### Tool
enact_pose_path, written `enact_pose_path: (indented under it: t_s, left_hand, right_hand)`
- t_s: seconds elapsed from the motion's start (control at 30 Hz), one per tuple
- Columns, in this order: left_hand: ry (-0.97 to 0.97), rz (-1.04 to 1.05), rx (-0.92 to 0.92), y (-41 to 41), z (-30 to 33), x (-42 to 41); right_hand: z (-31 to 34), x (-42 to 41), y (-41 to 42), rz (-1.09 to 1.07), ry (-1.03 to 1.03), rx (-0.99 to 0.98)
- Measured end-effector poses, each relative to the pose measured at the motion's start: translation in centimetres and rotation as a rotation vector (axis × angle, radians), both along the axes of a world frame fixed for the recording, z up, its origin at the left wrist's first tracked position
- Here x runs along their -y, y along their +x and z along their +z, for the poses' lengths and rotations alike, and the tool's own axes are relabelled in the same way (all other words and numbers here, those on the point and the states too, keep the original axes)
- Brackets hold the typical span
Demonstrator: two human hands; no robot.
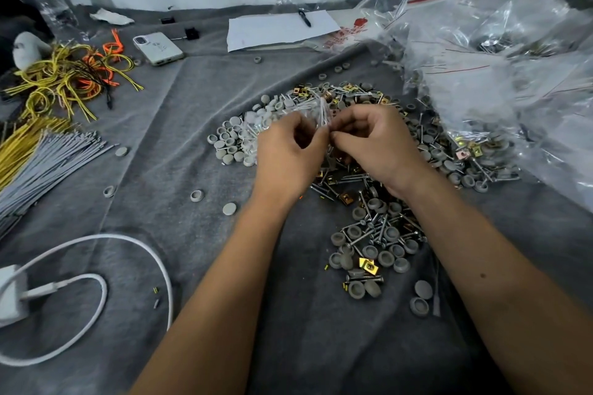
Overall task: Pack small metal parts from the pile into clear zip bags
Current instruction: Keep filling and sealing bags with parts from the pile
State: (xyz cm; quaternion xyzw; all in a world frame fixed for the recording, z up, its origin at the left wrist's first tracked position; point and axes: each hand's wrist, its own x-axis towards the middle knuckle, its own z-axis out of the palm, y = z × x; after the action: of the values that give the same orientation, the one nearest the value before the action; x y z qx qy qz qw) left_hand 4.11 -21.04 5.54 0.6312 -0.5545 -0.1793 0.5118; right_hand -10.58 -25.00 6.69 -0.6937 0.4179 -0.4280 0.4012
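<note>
A pile of small parts [378, 234], grey round caps, screws and gold square clips, spreads across the grey cloth [192, 266] in the middle. Above the pile my left hand [288, 154] and my right hand [378, 144] meet fingertip to fingertip. Both pinch a small clear zip bag [316, 112] that holds several white-looking parts; its top sticks up between the hands. Part of the pile is hidden under my hands.
A heap of filled clear bags [500, 67] lies at the right. Yellow and orange wire ties [64, 80] and grey ties [41, 163] lie at the left. A white charger cable [106, 266], a phone [158, 48] and paper with a pen [279, 29] lie around.
</note>
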Motion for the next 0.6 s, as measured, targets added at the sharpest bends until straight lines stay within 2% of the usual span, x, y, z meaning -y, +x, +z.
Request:
enact_pose_path:
  t_s: [0.13, 0.23, 0.33, 0.4, 0.47, 0.5, 0.6]
  left_hand:
    - [0.000, -0.052, 0.113, -0.1, 0.2, -0.4]
    - [-0.120, -0.002, 0.134, 0.3, 1.0, -0.9]
    - [-0.244, 0.082, 0.203, 0.7, 1.9, -1.3]
    - [-0.308, 0.145, 0.221, 0.9, 2.2, -1.6]
    - [-0.355, 0.262, 0.209, 1.7, 2.6, -2.0]
    - [-0.381, 0.346, 0.212, 2.2, 2.9, -2.2]
    - [-0.429, 0.578, 0.288, 3.5, 3.6, -2.7]
  right_hand:
    - [0.0, 0.0, -0.1, -0.082, -0.120, -0.089]
    - [0.1, 0.2, -0.4, -0.227, -0.256, -0.223]
    - [0.1, 0.2, -0.4, -0.295, -0.235, -0.178]
    - [0.1, 0.0, -0.2, -0.213, -0.242, -0.178]
    - [0.4, -0.1, -0.5, -0.035, -0.256, -0.211]
    - [0.5, -0.1, -0.8, 0.057, -0.268, -0.266]
    - [0.9, 0.2, -1.8, 0.275, -0.310, -0.594]
